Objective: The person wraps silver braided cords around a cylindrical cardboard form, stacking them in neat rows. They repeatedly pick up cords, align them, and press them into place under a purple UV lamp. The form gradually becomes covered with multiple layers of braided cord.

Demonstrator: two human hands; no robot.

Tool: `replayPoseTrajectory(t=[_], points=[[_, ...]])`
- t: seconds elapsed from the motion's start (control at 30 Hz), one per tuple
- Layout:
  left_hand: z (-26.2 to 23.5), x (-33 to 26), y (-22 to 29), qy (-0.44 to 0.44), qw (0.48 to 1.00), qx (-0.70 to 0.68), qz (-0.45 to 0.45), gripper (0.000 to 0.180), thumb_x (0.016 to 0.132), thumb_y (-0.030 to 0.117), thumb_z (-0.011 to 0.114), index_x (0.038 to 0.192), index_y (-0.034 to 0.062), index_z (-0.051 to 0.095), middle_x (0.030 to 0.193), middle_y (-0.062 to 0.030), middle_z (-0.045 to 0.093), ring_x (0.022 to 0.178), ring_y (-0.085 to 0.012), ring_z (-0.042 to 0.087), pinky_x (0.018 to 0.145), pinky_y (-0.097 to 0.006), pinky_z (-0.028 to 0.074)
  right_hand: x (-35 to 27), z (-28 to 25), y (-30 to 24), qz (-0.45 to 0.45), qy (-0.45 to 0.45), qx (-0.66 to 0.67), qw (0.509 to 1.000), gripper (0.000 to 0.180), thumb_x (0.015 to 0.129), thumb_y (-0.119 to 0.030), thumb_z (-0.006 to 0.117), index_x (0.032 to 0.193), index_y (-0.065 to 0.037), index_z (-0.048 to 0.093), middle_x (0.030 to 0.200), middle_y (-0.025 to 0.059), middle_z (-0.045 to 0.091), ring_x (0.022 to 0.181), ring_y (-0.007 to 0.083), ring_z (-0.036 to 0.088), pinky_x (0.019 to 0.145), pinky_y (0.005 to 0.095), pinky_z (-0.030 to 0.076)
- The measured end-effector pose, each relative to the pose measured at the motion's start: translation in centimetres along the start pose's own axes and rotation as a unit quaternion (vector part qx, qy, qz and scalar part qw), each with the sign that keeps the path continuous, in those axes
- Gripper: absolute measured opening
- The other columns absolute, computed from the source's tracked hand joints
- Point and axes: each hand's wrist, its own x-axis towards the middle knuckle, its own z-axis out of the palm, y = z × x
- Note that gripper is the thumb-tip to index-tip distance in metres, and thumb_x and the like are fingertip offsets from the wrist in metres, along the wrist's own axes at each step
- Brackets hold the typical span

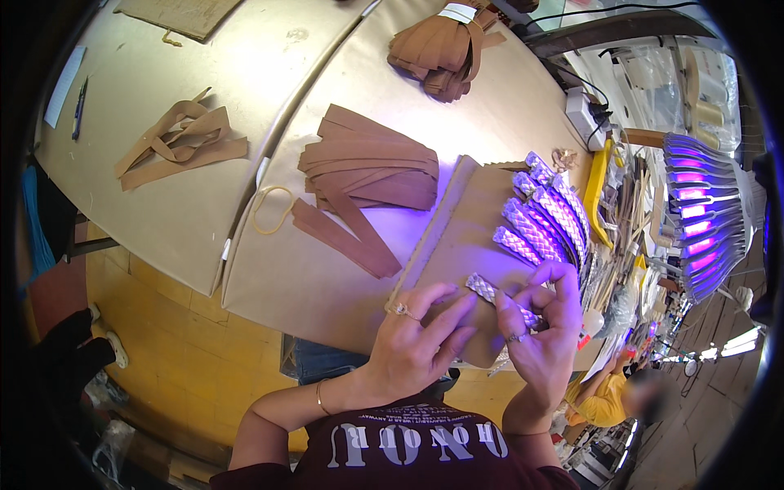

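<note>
A short braided strap is pinched in my right hand, between thumb and fingers, over a brown cardboard sheet. To its left, my left hand is open, its fingers loosely bent and apart, close to the strap's free end. I see nothing held in it. Beyond my right hand, several more braided straps lie side by side on the cardboard, lit purple. Left of the cardboard sits a folded stack of flat brown strips, with a loose end trailing toward me.
A purple-lit lamp stands at the right. A tied brown bundle lies at the back, and loose brown strips at the left near a pen. A yellow rubber band lies by the table seam. Another person is at the right.
</note>
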Motion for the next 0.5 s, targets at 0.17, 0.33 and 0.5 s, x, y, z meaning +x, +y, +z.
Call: replayPoseTrajectory(t=[0.17, 0.33, 0.5], points=[[-0.03, 0.07, -0.02, 0.0, 1.0, 0.0, 0.003, 0.041, 0.081, 0.012, 0.076, 0.119, 0.0025, 0.065, 0.114, -0.0143, 0.056, 0.093, -0.0297, 0.06, 0.078, -0.04, 0.049, -0.03, 0.03, 0.05, 0.015, -0.001, 0.007, 1.0, 0.027, 0.087, -0.002, 0.068, 0.101, -0.005, 0.045, 0.056, -0.0014, 0.053, 0.051, 0.0014, 0.039, 0.047, 0.0206, 0.029], [-0.07, 0.11, 0.05, 0.0, 1.0, -0.005, -0.003, 0.04, 0.081, 0.012, 0.076, 0.118, 0.0023, 0.065, 0.114, -0.0144, 0.056, 0.093, -0.0297, 0.06, 0.078, -0.04, 0.049, 0.1, -0.02, 0.05, 0.004, -0.004, -0.01, 1.0, 0.028, 0.086, -0.003, 0.069, 0.101, -0.005, 0.045, 0.056, -0.0013, 0.053, 0.051, 0.0015, 0.039, 0.047, 0.0208, 0.028], [-0.16, 0.12, 0.13, -0.003, 1.0, -0.005, -0.005, 0.043, 0.081, 0.013, 0.076, 0.12, 0.0021, 0.063, 0.115, -0.0148, 0.056, 0.094, -0.03, 0.06, 0.081, -0.04, 0.049, 0.02, -0.02, 0.21, 0.013, -0.001, -0.005, 1.0, 0.028, 0.086, -0.003, 0.069, 0.1, -0.005, 0.045, 0.056, -0.0012, 0.052, 0.052, 0.0022, 0.039, 0.047, 0.0212, 0.029]])
